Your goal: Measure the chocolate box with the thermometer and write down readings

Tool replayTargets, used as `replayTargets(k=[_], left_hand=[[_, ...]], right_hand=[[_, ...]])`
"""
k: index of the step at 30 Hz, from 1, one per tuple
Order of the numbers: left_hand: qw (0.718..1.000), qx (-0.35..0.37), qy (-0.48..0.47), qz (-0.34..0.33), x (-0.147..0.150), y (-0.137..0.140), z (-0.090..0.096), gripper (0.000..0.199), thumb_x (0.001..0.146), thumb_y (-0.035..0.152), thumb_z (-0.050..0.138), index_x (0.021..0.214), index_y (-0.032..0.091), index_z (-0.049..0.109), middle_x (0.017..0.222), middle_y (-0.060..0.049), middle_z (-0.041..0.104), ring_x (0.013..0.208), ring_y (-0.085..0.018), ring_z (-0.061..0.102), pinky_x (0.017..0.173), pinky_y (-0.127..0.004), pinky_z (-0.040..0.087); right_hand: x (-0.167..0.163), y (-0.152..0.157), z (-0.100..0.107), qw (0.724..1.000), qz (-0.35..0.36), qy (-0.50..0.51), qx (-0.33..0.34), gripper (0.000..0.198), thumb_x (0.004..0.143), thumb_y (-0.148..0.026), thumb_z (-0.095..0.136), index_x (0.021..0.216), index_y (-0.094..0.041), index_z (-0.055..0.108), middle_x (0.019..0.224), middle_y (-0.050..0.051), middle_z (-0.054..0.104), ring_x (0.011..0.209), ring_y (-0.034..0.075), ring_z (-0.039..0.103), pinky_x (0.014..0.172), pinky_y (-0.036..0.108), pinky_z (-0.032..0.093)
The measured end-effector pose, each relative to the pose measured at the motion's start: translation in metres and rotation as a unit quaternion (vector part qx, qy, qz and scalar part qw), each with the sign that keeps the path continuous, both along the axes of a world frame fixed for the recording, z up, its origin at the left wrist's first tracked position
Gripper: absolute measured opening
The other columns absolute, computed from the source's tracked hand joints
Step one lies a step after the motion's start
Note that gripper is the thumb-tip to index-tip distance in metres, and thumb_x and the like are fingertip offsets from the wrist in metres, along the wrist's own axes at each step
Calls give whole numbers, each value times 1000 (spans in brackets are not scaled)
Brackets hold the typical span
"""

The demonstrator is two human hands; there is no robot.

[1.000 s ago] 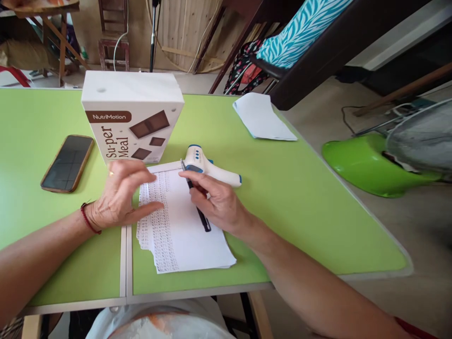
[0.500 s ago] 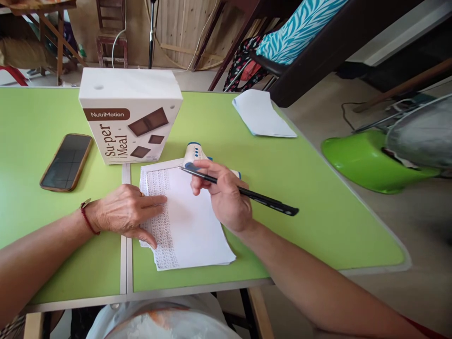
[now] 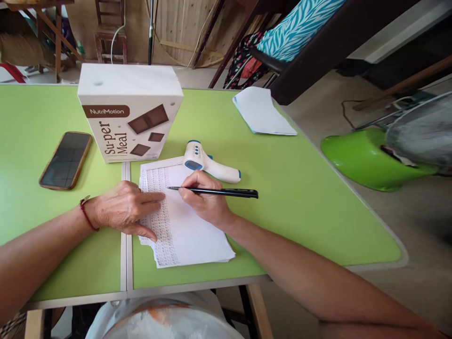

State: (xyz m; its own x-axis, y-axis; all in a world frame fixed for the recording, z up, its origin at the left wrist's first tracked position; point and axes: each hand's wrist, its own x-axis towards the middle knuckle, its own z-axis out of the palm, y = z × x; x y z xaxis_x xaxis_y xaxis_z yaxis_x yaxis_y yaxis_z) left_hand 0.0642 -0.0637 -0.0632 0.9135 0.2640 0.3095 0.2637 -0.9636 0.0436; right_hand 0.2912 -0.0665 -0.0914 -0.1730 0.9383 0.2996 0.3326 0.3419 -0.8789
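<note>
A stack of white paper [image 3: 197, 235] lies on the green table, its left part covered with rows of small handwriting. My left hand [image 3: 129, 209] rests on the left edge of the stack, fingers stretched out and thumb apart. In my right hand [image 3: 206, 200] is a black pen [image 3: 229, 192], held in a writing grip. The pen's tip is at the right border of the written rows; whether it touches the paper I cannot tell. Just beyond that hand lies a white and blue infrared thermometer [image 3: 212, 165], partly over the top of the stack.
A white NutriMotion box [image 3: 130, 113] stands upright behind the paper. To its left lies a phone [image 3: 66, 161]. More white sheets [image 3: 263, 113] lie near the table's far right edge. On the floor to the right is a green plastic tub [image 3: 374, 160].
My right hand has come down and left, turning the pen from a raised slant to nearly level, with its tip by the written rows. More of the thermometer shows. The left hand stays put.
</note>
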Motion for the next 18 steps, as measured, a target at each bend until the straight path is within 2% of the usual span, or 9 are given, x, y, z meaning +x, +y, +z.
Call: replayTargets(k=[5, 18], left_hand=[[1000, -2, 1, 2, 1, 0, 0, 63, 93, 66, 37, 87, 12, 67, 113, -14, 69, 52, -13, 59, 44, -32, 36], [1000, -4, -25, -6, 2, 0, 0, 63, 94, 65, 37, 86, 11, 68, 112, -11, 71, 52, -15, 61, 42, -33, 36]], right_hand=[[1, 0, -1, 999, 16, -12, 29, 15, 74, -23, 53, 61, -23, 44, 54, -5, 47, 50, 10, 42, 48, 25, 36], [2, 1, 0, 998, 56, -29, 20, 18, 78, -24, 54, 65, -23, 43, 55, -5, 46, 49, 10, 41, 47, 25, 33]])
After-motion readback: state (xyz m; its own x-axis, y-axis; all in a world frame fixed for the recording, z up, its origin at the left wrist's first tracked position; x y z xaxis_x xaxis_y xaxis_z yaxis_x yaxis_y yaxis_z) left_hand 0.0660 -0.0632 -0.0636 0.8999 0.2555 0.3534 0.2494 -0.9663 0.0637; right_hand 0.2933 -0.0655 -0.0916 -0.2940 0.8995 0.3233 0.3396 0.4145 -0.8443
